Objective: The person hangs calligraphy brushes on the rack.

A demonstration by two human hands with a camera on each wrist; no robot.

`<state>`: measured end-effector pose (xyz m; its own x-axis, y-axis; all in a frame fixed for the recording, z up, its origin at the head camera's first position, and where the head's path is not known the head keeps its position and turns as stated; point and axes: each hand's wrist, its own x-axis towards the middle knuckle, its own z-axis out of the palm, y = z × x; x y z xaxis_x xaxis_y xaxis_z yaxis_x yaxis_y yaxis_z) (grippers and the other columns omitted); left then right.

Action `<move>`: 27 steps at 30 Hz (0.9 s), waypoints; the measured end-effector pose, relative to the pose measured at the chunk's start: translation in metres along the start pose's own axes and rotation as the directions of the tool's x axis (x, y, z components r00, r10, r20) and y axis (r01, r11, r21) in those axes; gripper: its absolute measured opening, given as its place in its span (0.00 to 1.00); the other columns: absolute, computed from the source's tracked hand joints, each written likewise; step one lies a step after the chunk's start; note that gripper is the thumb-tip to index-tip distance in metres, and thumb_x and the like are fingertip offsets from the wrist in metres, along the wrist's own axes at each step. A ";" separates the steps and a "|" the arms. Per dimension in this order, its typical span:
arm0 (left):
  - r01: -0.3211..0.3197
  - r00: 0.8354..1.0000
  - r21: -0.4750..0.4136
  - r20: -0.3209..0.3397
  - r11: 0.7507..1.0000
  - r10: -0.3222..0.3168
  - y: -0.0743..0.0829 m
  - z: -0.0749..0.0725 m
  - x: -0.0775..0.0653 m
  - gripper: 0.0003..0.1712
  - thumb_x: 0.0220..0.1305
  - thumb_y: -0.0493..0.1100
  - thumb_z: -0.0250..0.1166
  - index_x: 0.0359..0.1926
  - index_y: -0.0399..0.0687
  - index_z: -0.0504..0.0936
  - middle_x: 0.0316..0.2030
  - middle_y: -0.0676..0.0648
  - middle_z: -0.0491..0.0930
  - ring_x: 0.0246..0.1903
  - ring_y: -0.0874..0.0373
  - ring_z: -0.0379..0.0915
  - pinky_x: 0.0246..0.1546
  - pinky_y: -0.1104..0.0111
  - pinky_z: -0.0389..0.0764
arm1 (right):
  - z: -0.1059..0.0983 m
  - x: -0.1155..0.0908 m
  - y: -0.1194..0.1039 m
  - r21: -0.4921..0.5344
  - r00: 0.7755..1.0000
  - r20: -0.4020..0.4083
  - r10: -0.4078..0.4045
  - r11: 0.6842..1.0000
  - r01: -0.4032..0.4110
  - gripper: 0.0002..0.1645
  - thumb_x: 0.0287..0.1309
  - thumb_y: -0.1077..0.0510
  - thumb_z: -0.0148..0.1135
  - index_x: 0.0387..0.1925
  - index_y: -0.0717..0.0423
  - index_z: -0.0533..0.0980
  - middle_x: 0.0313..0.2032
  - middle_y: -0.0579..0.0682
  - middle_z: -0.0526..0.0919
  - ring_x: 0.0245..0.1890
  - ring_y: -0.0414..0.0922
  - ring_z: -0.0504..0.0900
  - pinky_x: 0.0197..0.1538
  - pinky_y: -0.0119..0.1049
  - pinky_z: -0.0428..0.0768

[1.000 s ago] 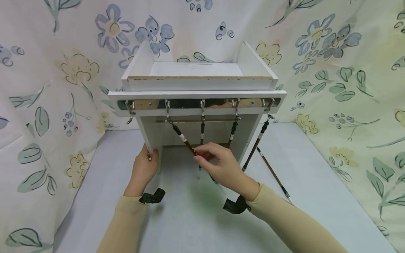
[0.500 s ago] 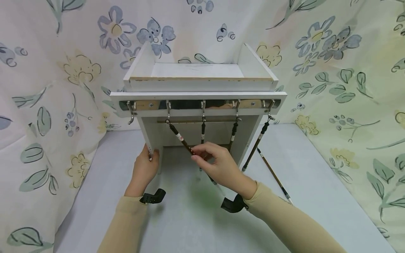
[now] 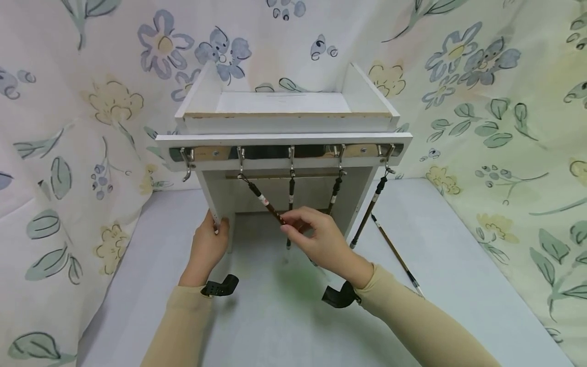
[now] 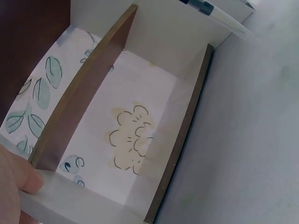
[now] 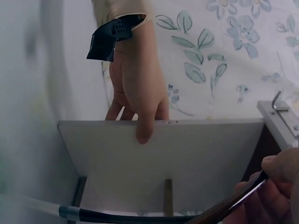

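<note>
My right hand (image 3: 321,242) pinches a dark-handled paintbrush (image 3: 265,200) between thumb and fingers. It slants down to the right from the second hook (image 3: 241,162) from the left, its cord loop at the hook's tip. In the right wrist view the pale-tipped end of this paintbrush (image 5: 140,218) reaches out to the left. My left hand (image 3: 207,250) grips the left side panel of a white shelf stand (image 3: 215,196); in the right wrist view the left hand's thumb (image 5: 145,128) lies over the panel's edge. Three more brushes hang from the hooks to the right.
The hook at far left (image 3: 187,164) bears nothing. Another brush (image 3: 398,255) lies on the white-covered table (image 3: 468,265), right of the stand. A tray-like top (image 3: 284,122) rises behind the hook rail (image 3: 275,137). Floral cloth (image 3: 495,76) hangs behind and at both sides.
My right hand shifts a little left with the brush, then back to the right. The left hand keeps its hold on the panel.
</note>
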<state>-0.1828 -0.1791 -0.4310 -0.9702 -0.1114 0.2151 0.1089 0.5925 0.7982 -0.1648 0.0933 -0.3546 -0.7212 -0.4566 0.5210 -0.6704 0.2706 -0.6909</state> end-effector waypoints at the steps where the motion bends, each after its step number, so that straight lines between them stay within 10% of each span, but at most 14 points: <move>1: 0.004 1.000 0.001 0.001 1.000 -0.004 0.000 0.000 0.000 0.30 0.75 0.49 0.46 0.72 0.45 0.57 0.64 0.32 0.66 0.57 0.34 0.70 0.44 0.43 0.79 | 0.000 0.000 0.000 0.001 1.000 0.001 0.001 1.000 -0.001 0.11 0.61 0.61 0.65 0.46 0.54 0.81 0.37 0.38 0.81 0.34 0.36 0.79 0.37 0.32 0.81; 27: 0.012 1.000 -0.003 0.000 1.000 -0.012 0.000 0.002 0.000 0.31 0.75 0.50 0.46 0.73 0.46 0.55 0.64 0.32 0.66 0.57 0.34 0.70 0.43 0.42 0.79 | 0.062 0.007 0.011 0.005 0.999 -0.008 0.038 0.999 -0.038 0.21 0.62 0.63 0.62 0.57 0.56 0.73 0.42 0.45 0.79 0.40 0.36 0.79 0.40 0.32 0.82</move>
<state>-0.1836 -0.1780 -0.4317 -0.9716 -0.1184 0.2051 0.0976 0.5890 0.8022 -0.1660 0.0409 -0.3893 -0.7474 -0.4394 0.4983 -0.6417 0.2833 -0.7127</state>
